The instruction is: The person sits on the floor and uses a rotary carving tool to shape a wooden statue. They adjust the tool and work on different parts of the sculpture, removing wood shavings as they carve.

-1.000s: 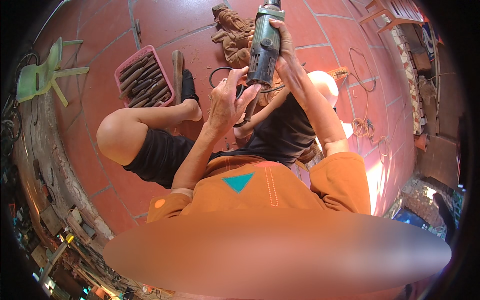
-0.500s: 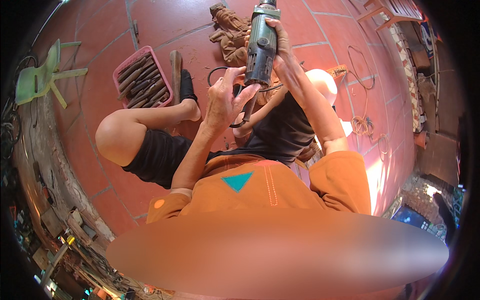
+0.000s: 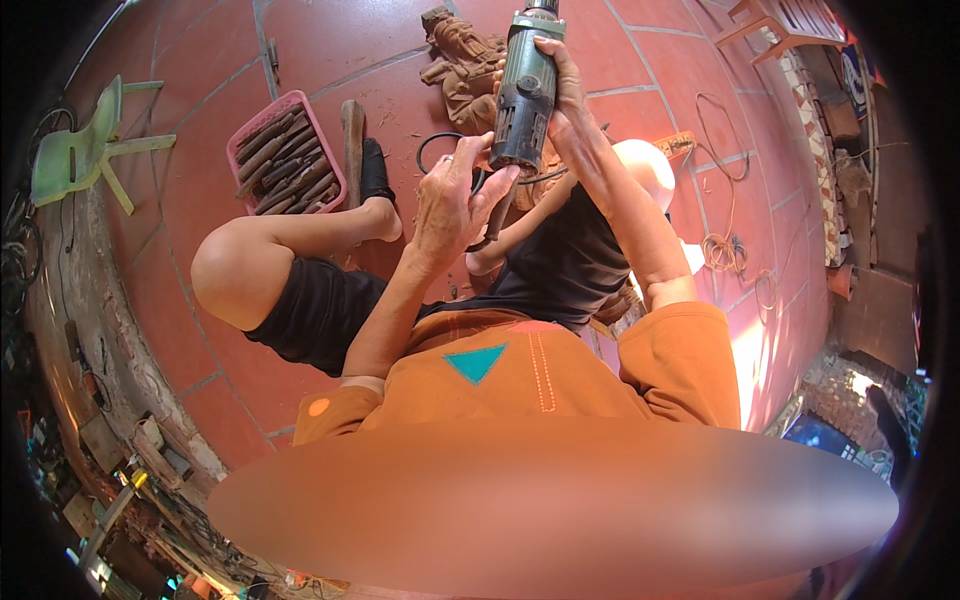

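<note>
A green and black die grinder point(image 3: 524, 95) is held up in front of me, its metal nose pointing away at the top edge. Wrapped round its body is my right hand point(image 3: 562, 90), thumb on top and fingers underneath. My left hand point(image 3: 450, 205) pinches the tool's black rear end between thumb and fingers. The black power cord point(image 3: 432, 152) loops beside the left fingers. Just beyond the grinder, a carved wooden figure point(image 3: 462, 75) lies on the tiled floor among shavings.
A pink basket point(image 3: 341, 180) of wood-handled carving tools stands left, beside a wooden mallet-like piece point(image 3: 352, 140). A green plastic chair point(image 3: 85, 150) is farther left. An orange cord point(image 3: 725, 250) coils on the right; a reddish chair point(image 3: 790, 25) stands at far right.
The grinder has tipped and shifted very slightly in my hands. Both hands keep nearly the same hold, and the cord loop beside the left hand has moved a little.
</note>
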Demonstrator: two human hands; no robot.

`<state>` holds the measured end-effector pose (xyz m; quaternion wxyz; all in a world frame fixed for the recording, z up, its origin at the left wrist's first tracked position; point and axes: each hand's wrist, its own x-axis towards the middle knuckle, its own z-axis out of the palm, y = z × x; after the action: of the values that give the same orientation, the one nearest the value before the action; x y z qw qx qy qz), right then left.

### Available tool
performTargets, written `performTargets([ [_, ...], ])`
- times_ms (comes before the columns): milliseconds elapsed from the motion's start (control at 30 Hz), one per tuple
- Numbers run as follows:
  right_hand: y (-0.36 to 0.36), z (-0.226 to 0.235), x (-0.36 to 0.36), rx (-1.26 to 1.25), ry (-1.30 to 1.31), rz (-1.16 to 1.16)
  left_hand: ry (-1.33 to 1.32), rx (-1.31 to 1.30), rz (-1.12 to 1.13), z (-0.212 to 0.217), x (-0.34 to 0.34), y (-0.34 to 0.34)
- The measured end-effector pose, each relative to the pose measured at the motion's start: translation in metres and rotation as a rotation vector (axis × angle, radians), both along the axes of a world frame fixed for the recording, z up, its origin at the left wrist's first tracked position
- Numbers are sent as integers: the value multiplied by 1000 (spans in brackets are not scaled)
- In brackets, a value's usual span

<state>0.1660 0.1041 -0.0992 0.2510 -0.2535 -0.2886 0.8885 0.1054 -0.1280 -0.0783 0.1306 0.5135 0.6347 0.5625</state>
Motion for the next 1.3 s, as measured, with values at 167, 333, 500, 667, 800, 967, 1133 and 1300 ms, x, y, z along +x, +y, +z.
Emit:
performTargets([
  [167, -3, 3, 2, 42, -24, -13, 21, -30, -2, 2, 0, -2],
  [333, -2, 4, 0, -32, 30, 50, -120, -10, -32, 5, 0, -1],
  [500, -7, 11, 3, 28, 5, 63, -634, -46, -202, 4, -7, -4],
  [667, -12, 18, 3, 69, 16, 78, -886, -90, -262, -1, -17, 2],
  [800, -12, 19, 4, 66, 60, 130, -987, -111, -269, -3, -15, 2],
  [967, -15, 20, 3, 35, 132, 161, -989, -96, -268, -3, -15, 2],
  [1133, -17, 27, 5, -13, 202, 194, -985, -79, -274, -2, -15, 1],
  [1300, -23, 34, 5, 26, 212, 203, -1021, -96, -262, 0, -12, 2],
])
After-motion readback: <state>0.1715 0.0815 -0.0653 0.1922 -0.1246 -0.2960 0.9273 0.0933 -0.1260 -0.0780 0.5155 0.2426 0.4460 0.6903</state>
